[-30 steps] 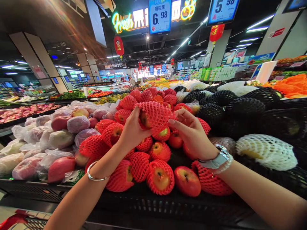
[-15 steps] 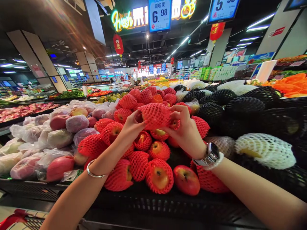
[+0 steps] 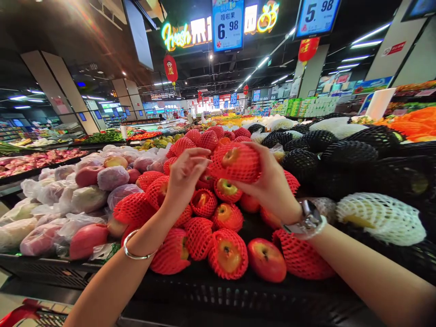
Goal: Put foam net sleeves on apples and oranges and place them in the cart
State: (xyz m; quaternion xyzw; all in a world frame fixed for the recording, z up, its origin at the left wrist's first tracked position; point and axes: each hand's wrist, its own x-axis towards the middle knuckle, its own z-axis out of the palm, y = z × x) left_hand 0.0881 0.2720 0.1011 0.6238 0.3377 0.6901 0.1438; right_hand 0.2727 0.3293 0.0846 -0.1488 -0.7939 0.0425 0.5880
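Note:
My right hand (image 3: 270,184) grips an apple in a red foam net (image 3: 235,162), lifted above a heap of netted apples (image 3: 200,234). Beside that apple, my left hand (image 3: 184,177) hovers with its fingers curled loosely apart and nothing in it; its fingertips are close to the net's left edge. A silver bangle is on my left wrist and a watch on my right. One bare red apple (image 3: 267,260) lies at the heap's front.
Apples in clear bags (image 3: 86,197) lie to the left. Fruit in black nets (image 3: 340,156) and a white-netted fruit (image 3: 379,218) fill the right. The black crate edge (image 3: 218,295) runs along the front. Price signs (image 3: 227,25) hang overhead; a red cart handle (image 3: 17,313) shows bottom left.
The netted apple has passed fully into my right hand and turned, its top opening now facing up. My left hand has let go and drawn slightly back.

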